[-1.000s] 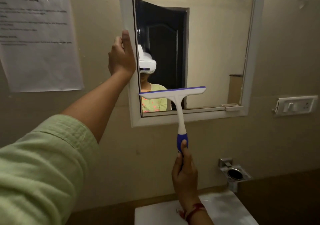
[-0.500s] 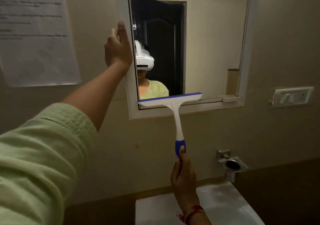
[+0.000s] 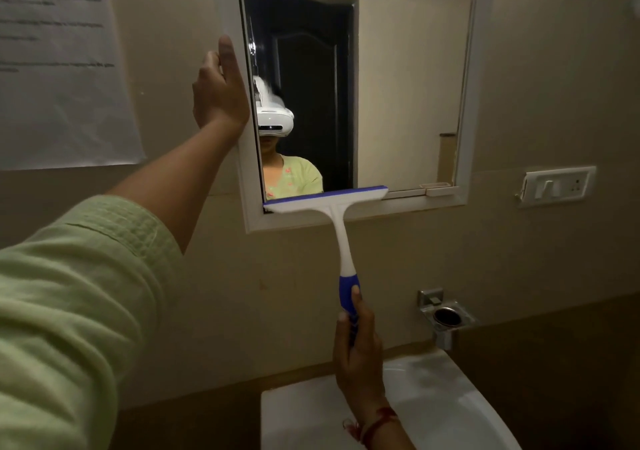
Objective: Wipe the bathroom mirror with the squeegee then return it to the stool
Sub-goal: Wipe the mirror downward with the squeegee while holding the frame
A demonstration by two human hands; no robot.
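Observation:
A white-framed mirror [image 3: 408,78] hangs on the beige wall. My right hand [image 3: 360,352] grips the blue end of a white squeegee [image 3: 341,238], held upright. The squeegee's blue-edged blade lies across the mirror's bottom left, at the lower frame edge. My left hand [image 3: 220,89] holds the left side of the mirror frame, thumb against its front. The stool is not in view.
A white washbasin [image 3: 436,394] sits below my right hand. A metal holder [image 3: 445,318] is fixed on the wall to the right, with a switch plate [image 3: 557,186] above it. A paper notice [image 3: 59,65] hangs at the upper left.
The squeegee blade has slid down the glass, from partway up the lower mirror to the bottom frame edge. My left hand keeps its hold on the frame.

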